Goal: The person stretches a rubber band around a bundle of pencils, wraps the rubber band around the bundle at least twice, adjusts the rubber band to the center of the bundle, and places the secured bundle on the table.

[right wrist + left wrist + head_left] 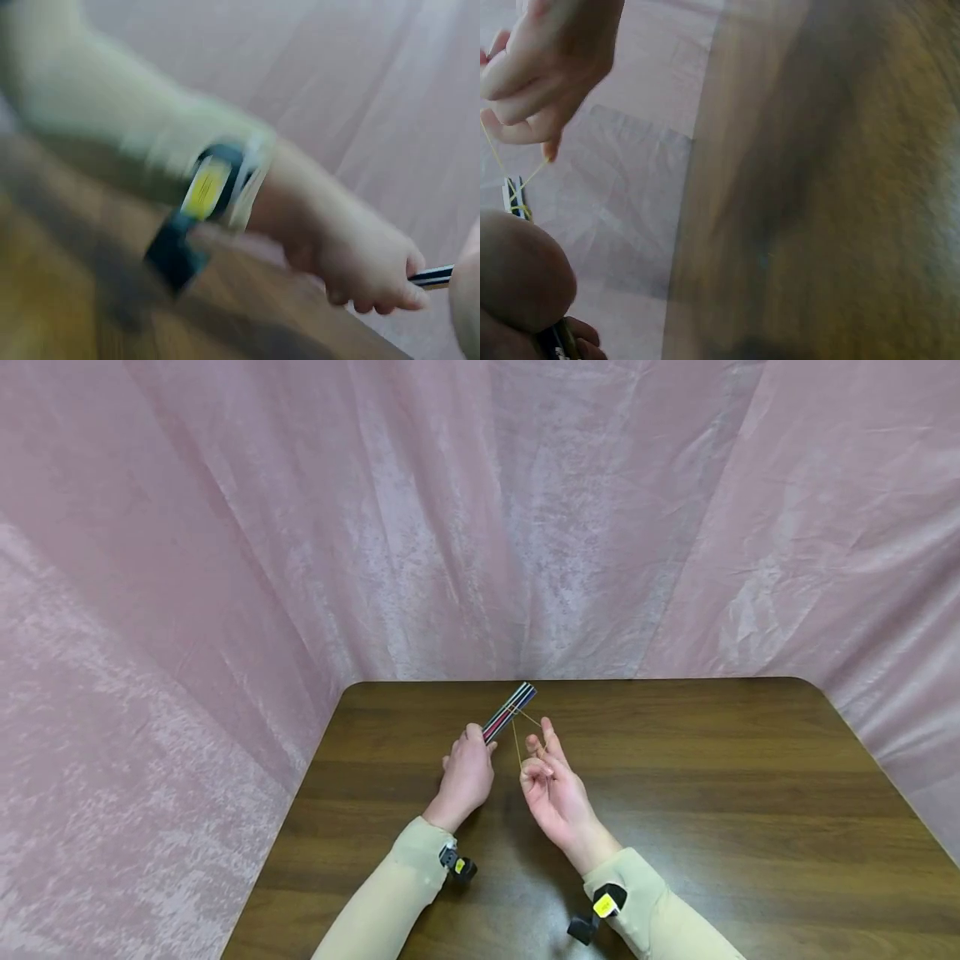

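A bundle of slim, dark, striped sticks that look like pencils (pixel 510 712) points up and away above the table. My left hand (pixel 466 772) grips its near end, with the far end sticking out past the fingers. Around the far part runs a thin yellow rubber band (pixel 517 743), drawn out toward my right hand (pixel 555 797). Two strands reach the right hand's fingers, which hold the band stretched in a V. In the left wrist view the band crosses the pencil ends (pixel 511 196). The right wrist view shows only a short piece of the bundle (pixel 433 277) beyond the left hand.
The brown wooden table (pixel 712 793) has rounded far corners. Pink curtain cloth (pixel 450 527) hangs behind it and along the sides. Small black cameras with yellow labels are strapped to the left wrist (pixel 457 864) and right wrist (pixel 603 906).
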The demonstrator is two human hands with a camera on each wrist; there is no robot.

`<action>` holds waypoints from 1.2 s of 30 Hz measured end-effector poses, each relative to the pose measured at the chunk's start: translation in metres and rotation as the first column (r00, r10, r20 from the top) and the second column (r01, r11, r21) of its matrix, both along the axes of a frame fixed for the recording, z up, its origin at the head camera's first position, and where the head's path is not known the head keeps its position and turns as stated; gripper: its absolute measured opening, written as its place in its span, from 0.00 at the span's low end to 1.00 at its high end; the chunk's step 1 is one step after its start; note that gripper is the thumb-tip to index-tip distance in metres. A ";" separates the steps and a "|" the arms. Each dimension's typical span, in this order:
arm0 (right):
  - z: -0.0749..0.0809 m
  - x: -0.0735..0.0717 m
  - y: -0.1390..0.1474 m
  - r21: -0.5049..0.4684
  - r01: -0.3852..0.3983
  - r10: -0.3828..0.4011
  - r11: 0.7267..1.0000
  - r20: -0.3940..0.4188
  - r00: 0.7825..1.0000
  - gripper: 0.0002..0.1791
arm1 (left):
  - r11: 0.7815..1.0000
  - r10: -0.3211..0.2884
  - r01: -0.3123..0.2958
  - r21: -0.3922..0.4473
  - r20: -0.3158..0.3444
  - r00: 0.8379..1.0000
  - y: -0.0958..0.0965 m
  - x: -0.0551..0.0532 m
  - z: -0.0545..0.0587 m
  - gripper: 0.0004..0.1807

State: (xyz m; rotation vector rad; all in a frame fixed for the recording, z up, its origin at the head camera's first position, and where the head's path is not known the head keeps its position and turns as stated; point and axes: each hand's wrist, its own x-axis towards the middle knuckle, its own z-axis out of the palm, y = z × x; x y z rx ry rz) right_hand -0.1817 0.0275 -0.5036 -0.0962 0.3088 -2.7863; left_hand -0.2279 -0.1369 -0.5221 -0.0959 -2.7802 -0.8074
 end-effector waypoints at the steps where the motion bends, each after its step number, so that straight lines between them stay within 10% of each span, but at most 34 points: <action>1: 0.000 -0.001 0.000 -0.022 0.006 -0.005 1.000 0.063 0.998 0.29 | 1.000 0.001 -0.001 -0.006 -0.016 1.000 0.000 0.000 -0.001 0.11; 6: -0.001 -0.012 0.002 0.087 0.021 -0.040 0.996 0.223 0.974 0.17 | 0.992 -0.049 0.036 -0.119 -0.107 0.993 -0.009 0.001 -0.009 0.12; 11: -0.002 -0.018 0.009 0.281 -0.001 -0.048 0.960 0.166 0.985 0.20 | 0.951 -0.168 0.102 -0.293 -0.210 0.963 -0.025 0.000 -0.013 0.14; 22: -0.009 -0.025 0.021 0.643 0.077 -0.124 0.762 0.027 0.992 0.19 | 0.816 -0.348 0.155 -0.557 -0.259 0.901 -0.047 -0.005 -0.008 0.06; 29: -0.009 -0.027 0.029 0.805 0.121 -0.092 0.581 -0.083 0.992 0.25 | 0.746 -0.391 0.145 -0.650 -0.251 0.886 -0.049 -0.007 -0.003 0.04; 36: -0.012 -0.027 0.035 0.827 0.102 -0.060 0.553 -0.083 0.995 0.28 | 0.732 -0.420 0.174 -0.659 -0.235 0.877 -0.052 -0.008 -0.002 0.07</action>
